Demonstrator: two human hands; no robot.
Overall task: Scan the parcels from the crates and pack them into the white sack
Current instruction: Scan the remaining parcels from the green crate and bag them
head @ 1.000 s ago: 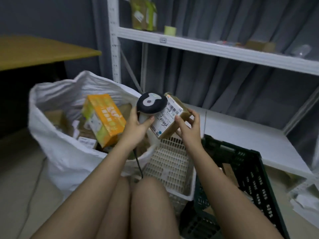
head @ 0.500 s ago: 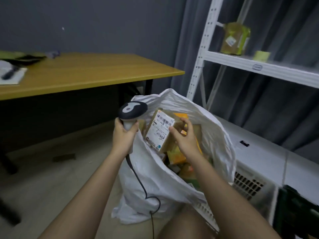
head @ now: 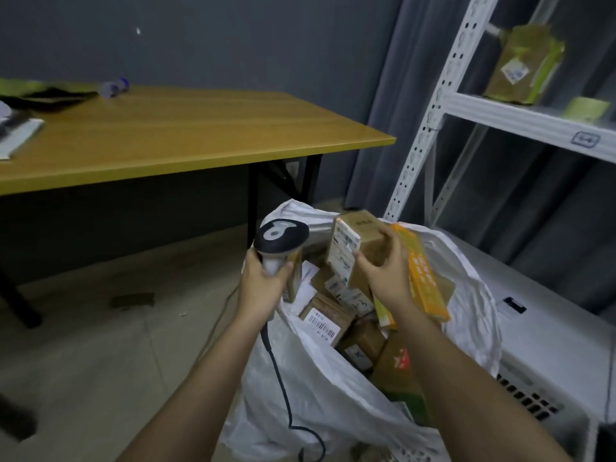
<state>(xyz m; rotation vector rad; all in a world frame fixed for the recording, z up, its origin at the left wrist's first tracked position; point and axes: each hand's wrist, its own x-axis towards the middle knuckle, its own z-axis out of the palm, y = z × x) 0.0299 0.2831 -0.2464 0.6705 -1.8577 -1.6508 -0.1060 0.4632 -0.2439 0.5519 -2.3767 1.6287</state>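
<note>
Here right hand [head: 383,273] clamps labelled parcel [head: 358,248] — print unreadable; left hand [head: 263,278] grips scanner [head: 280,243].

Dim, flat indoor light with soft shadows; motion blur smears the edges, and wide-angle distortion bends the shelf frame [head: 430,125].
</note>
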